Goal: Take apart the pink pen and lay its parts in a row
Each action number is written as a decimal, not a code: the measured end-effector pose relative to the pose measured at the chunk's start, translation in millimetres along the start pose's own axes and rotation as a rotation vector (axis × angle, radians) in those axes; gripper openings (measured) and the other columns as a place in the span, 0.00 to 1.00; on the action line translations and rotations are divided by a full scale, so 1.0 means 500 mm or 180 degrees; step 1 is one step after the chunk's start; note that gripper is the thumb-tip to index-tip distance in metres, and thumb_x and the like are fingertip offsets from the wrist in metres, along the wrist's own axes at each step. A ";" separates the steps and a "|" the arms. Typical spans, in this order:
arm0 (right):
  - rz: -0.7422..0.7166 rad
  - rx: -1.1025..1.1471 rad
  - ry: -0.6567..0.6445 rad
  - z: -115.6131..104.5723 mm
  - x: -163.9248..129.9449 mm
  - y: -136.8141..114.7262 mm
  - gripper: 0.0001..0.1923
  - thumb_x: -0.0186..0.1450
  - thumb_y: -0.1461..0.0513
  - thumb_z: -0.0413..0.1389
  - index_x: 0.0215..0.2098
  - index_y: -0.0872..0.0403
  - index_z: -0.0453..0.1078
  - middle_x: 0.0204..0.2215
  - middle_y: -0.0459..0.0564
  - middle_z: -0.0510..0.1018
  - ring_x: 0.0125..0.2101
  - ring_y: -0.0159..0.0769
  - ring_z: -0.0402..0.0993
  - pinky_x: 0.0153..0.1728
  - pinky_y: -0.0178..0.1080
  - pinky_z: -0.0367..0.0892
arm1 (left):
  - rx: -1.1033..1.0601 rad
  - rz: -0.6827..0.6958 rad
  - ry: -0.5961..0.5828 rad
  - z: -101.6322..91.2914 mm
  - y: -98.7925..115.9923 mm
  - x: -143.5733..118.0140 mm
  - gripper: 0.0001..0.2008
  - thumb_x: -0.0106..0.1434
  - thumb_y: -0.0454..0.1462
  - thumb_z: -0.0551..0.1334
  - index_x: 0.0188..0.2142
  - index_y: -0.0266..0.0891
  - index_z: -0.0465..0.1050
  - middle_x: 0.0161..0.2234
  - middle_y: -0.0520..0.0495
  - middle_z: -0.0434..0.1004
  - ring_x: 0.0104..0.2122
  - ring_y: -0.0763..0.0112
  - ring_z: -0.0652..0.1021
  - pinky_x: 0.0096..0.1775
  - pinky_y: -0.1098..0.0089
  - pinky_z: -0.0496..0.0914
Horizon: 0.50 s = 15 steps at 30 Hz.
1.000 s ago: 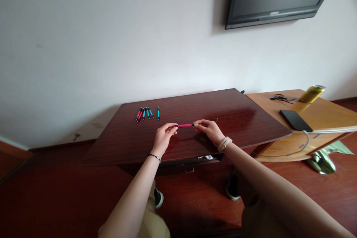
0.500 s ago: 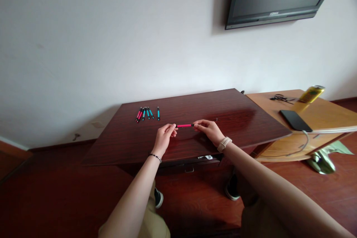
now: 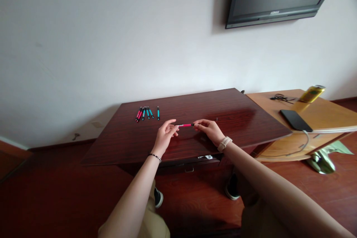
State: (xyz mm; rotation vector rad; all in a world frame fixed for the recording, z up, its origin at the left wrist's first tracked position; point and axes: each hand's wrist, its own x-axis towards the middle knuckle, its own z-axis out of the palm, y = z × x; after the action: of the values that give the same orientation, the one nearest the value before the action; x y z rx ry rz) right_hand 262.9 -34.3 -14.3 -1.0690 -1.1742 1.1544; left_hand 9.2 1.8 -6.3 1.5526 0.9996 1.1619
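A pink pen point(image 3: 186, 125) with black ends lies level between my two hands, just above the dark wooden table point(image 3: 192, 104). My right hand point(image 3: 209, 130) pinches its right end between thumb and fingers. At the left end, the thumb of my left hand point(image 3: 165, 135) presses against the pen with fingers below, while the index finger is raised off it. A white printed mark shows on the pink barrel. Several blue pens point(image 3: 147, 113) and pink pens point(image 3: 138, 114) lie side by side at the back left, with one blue pen point(image 3: 158, 113) set apart.
A tiny thin piece point(image 3: 216, 119) lies right of my hands. On the lower wooden cabinet point(image 3: 334, 113) at the right are a black phone-like slab point(image 3: 295, 120) with a cable, a black cord point(image 3: 281, 99) and a yellow can point(image 3: 312, 94). A television point(image 3: 279, 0) hangs above.
My left index finger has lifted off the pen and straightened. The pen has turned about its length, so a white mark now shows. My right hand has stayed in place.
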 end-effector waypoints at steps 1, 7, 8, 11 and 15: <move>0.0008 0.0022 0.0008 0.000 0.000 0.000 0.21 0.58 0.48 0.71 0.41 0.53 0.82 0.35 0.50 0.84 0.35 0.38 0.79 0.40 0.39 0.73 | -0.0012 0.0021 -0.0031 0.000 0.001 0.000 0.18 0.64 0.49 0.71 0.47 0.40 0.79 0.35 0.47 0.82 0.29 0.70 0.79 0.32 0.71 0.70; -0.0057 -0.0040 -0.0017 -0.001 0.004 0.008 0.20 0.59 0.48 0.71 0.42 0.53 0.82 0.37 0.51 0.85 0.35 0.38 0.79 0.39 0.39 0.73 | 0.0128 -0.0037 0.0030 -0.001 -0.003 0.002 0.20 0.69 0.53 0.65 0.33 0.38 0.78 0.26 0.48 0.77 0.25 0.71 0.76 0.30 0.70 0.69; -0.0057 -0.0034 -0.0005 -0.002 0.005 0.010 0.20 0.59 0.48 0.71 0.42 0.53 0.82 0.37 0.51 0.85 0.36 0.38 0.79 0.39 0.39 0.73 | 0.0129 -0.0028 -0.0022 -0.001 -0.003 0.002 0.18 0.68 0.52 0.66 0.38 0.39 0.79 0.29 0.48 0.79 0.27 0.70 0.77 0.31 0.70 0.69; -0.0042 -0.0019 0.0003 -0.003 0.006 0.013 0.20 0.59 0.48 0.71 0.42 0.53 0.82 0.37 0.51 0.85 0.36 0.39 0.79 0.39 0.39 0.72 | 0.0155 0.0068 -0.0101 0.000 -0.001 0.003 0.19 0.64 0.50 0.70 0.47 0.40 0.80 0.37 0.45 0.83 0.32 0.67 0.80 0.34 0.69 0.71; -0.0044 -0.0006 -0.0018 -0.005 0.008 0.016 0.20 0.59 0.48 0.71 0.42 0.52 0.82 0.37 0.50 0.85 0.36 0.38 0.79 0.39 0.38 0.72 | 0.0294 0.0053 0.0044 -0.002 -0.001 0.002 0.20 0.67 0.54 0.66 0.34 0.39 0.80 0.25 0.48 0.78 0.27 0.67 0.76 0.34 0.67 0.69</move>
State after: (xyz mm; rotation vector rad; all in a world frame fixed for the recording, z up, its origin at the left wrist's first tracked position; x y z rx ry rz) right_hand 264.8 -29.7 -21.9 -1.0582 -1.1853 1.1466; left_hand 8.2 3.1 -6.6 1.6303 1.0644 1.1533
